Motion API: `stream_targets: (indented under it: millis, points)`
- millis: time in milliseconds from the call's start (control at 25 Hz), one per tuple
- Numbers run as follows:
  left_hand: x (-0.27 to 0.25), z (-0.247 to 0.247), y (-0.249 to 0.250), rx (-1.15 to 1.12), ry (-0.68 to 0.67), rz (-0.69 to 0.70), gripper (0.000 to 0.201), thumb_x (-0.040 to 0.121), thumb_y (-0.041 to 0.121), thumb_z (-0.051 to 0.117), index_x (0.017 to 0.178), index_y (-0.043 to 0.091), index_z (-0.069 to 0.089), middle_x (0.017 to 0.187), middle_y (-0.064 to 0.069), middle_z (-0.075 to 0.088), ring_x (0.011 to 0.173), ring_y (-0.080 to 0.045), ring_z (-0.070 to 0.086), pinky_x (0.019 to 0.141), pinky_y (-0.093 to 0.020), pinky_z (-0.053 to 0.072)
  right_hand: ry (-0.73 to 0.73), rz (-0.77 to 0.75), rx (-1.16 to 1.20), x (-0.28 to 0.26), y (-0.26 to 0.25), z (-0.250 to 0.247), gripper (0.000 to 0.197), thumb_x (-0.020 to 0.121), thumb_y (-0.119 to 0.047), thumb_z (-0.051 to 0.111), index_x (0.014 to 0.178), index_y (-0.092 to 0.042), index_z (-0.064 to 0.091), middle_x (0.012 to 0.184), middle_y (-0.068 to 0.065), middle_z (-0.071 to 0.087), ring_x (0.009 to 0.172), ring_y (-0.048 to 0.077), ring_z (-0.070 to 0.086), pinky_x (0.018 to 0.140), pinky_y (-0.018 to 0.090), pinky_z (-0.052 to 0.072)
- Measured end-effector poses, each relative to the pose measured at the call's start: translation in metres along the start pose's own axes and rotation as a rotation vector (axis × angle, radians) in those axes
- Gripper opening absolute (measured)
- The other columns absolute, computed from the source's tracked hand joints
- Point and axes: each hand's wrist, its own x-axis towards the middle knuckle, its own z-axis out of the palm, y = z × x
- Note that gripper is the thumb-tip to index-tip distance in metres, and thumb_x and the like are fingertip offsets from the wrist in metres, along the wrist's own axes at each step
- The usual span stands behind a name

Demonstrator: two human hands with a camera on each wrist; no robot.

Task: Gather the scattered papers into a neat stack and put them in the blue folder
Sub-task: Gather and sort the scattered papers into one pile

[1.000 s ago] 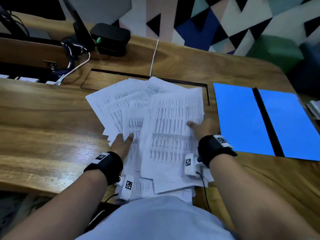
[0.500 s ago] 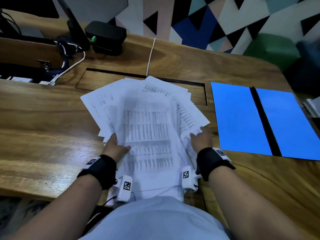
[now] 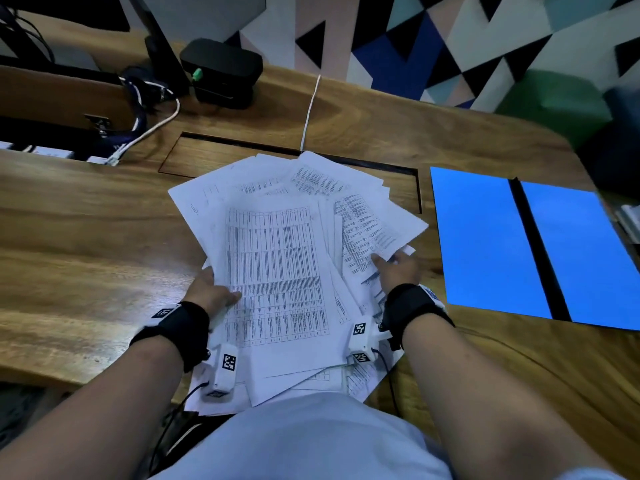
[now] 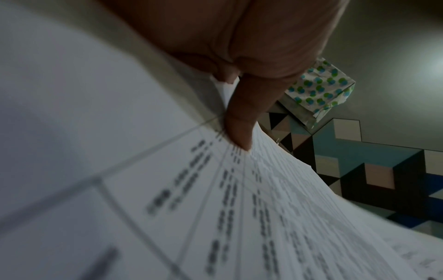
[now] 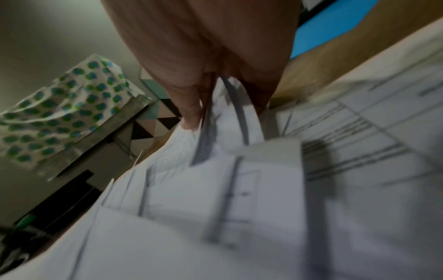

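Papers [image 3: 277, 271], fanned at the surface's near edge beside the open blue folder [image 3: 485, 244], look light, floppy and slippery, so both hands, left [image 3: 211, 292] and right [image 3: 398, 268], pinch opposite side edges.

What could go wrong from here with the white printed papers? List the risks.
1. The white printed papers are fanned at different angles; squeezing them now could crease corners rather than square them.
2. The near sheets overhang the wooden desk edge toward the person's lap, so some could slide off.
3. The left hand and right hand each pinch only one side edge, so middle sheets may slip before reaching the open blue folder.
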Motion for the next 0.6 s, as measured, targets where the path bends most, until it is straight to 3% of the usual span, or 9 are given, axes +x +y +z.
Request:
stream_targets:
  millis: [120,240,400,480,600]
  points:
    - [0.001,0.000,0.000,-0.004,0.013,-0.020,0.048,0.083,-0.012,0.060,0.126,0.006,0.048,0.114,-0.010,0.059,0.104,-0.026,0.056,0.090,-0.031,0.040,0.083,-0.080,-0.008,-0.004,-0.007,-0.010,0.018,0.088,-0.015,0.063,0.098,-0.003,0.070,0.102,0.015,0.071,0.090,0.023,0.062,0.078,0.025,0.043]
    - [0.004,0.003,-0.001,-0.007,0.015,-0.032,0.049,0.080,-0.011,0.063,0.124,0.007,0.051,0.117,-0.013,0.063,0.104,-0.029,0.059,0.091,-0.034,0.044,0.193,-0.205,0.069,-0.009,-0.023,-0.017,0.015,0.088,-0.008,0.060,0.097,-0.002,0.071,0.103,0.016,0.071,0.089,0.017,0.058,0.083,0.025,0.046]
    - [0.005,0.007,-0.002,-0.016,0.020,-0.058,0.043,0.080,-0.009,0.063,0.120,0.004,0.052,0.112,-0.015,0.063,0.101,-0.030,0.060,0.086,-0.034,0.044,0.305,-0.379,0.028,-0.026,-0.039,-0.023,0.017,0.088,-0.003,0.058,0.099,-0.001,0.071,0.100,0.012,0.071,0.089,0.016,0.058,0.070,0.010,0.034]
    - [0.006,0.006,-0.005,-0.018,0.034,-0.062,0.046,0.078,-0.006,0.066,0.121,0.004,0.051,0.117,-0.015,0.062,0.107,-0.032,0.060,0.093,-0.038,0.047,0.302,-0.422,0.074,-0.028,-0.047,-0.029,0.019,0.087,0.001,0.055,0.098,-0.003,0.070,0.094,0.005,0.070,0.088,0.013,0.058,0.074,0.013,0.040]
    - [0.006,0.006,-0.010,-0.023,0.025,-0.063,0.067,0.072,0.001,0.070,0.132,0.008,0.042,0.134,-0.014,0.055,0.122,-0.035,0.053,0.105,-0.047,0.041,0.320,-0.430,0.154,-0.024,-0.054,-0.039,0.036,0.082,0.004,0.050,0.104,-0.021,0.064,0.092,0.001,0.070,0.086,0.011,0.063,0.085,0.029,0.053]
